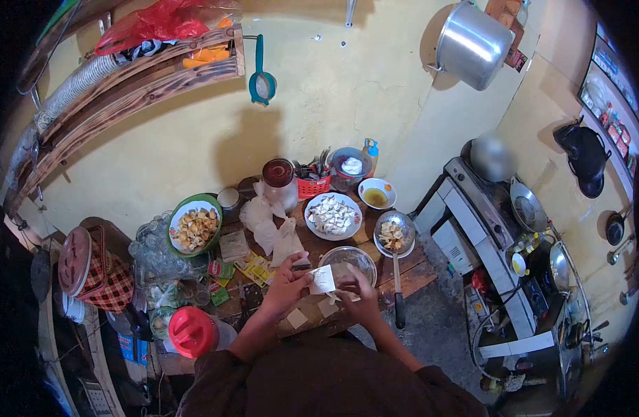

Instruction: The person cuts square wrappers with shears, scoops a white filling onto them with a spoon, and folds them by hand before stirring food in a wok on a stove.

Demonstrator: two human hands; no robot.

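My left hand [286, 283] is closed on a thin white square sheet [322, 279], pinching its left side. Just right of the sheet is my right hand [359, 297], its fingers apart and somewhat blurred; whether they touch the sheet's edge I cannot make out. Behind both hands stands a clear bowl [351, 258], partly hidden by my fingers. Under my wrists, a pale flat square [297, 319] and another pale piece [328, 307] lie on the wooden table. A plate of white cut pieces [333, 217] sits beyond the bowl.
A long-handled strainer [396, 271] with browned pieces rests over a plate at right. At left are a green-rimmed bowl of browned pieces [195, 228], a red-lidded jug [191, 332] and yellow packets [255, 267]. Farther right stands a stove [465, 187].
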